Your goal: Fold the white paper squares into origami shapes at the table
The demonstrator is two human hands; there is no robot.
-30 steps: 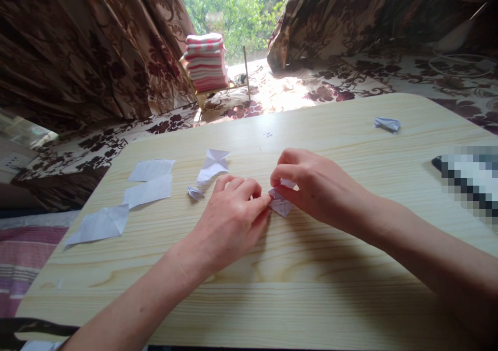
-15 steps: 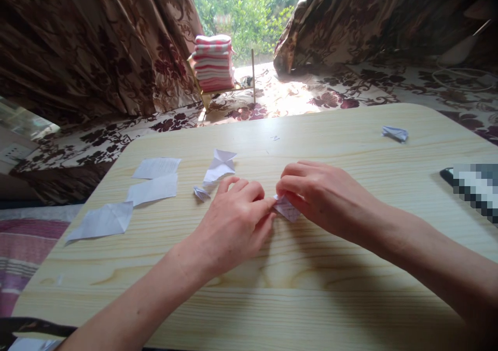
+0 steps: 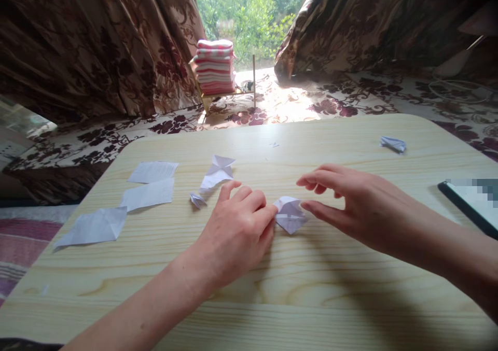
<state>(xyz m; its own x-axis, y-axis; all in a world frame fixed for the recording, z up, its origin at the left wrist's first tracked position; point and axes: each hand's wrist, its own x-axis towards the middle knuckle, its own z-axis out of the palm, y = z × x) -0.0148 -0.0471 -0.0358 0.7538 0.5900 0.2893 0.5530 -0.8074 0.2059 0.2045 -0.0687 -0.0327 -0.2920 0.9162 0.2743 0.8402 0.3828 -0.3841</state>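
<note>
A small folded piece of white paper (image 3: 291, 217) lies on the wooden table (image 3: 249, 320) between my hands, a crease running across it. My left hand (image 3: 243, 226) is closed at its left edge, thumb and index finger on the corner. To the right, my right hand (image 3: 342, 195) is open, its fingers and thumb spread apart; the thumb tip is close to the paper's right corner, and I cannot tell whether it touches. Beyond my left hand lie a creased paper (image 3: 218, 172) and a small tightly folded paper (image 3: 198, 200).
Several white paper pieces (image 3: 150, 194) lie at the left of the table. A folded paper piece (image 3: 392, 144) sits at the far right, above a dark-edged device (image 3: 467, 206). Behind the table, folded striped cloths (image 3: 213, 68) are stacked on a small stand before a window.
My right hand has let go of the folded paper and moved right, its fingers spreading. More of the paper shows now. My left hand stays at its left edge. The view has shifted slightly.
</note>
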